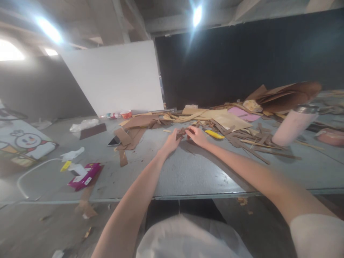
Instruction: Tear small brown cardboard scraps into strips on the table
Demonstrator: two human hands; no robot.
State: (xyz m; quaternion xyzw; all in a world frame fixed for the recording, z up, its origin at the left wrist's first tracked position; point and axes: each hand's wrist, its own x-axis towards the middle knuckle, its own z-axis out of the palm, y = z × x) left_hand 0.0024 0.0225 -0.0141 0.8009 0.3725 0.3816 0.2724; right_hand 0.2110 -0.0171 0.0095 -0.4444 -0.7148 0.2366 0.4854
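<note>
Close together over the middle of the grey table (166, 175), both hands grip a small brown piece (182, 133) that looks like leather or card. My left hand (172, 141) has its fingers closed around the left side of it. On the other side, my right hand (197, 136) pinches it between thumb and fingers. The fingers partly cover the piece, so its exact shape cannot be made out. A yellow cutter-like tool (214, 134) lies just right of my right hand. Brown strips (236, 139) are heaped beyond it.
A pink bottle (294, 125) stands at the right, before rolled brown sheets (290, 95). Left of my hands lie brown sheets (138, 138) partly over a phone (114, 141). A purple wipes packet (85, 176) sits near the front edge. A white panel (115, 77) rises behind.
</note>
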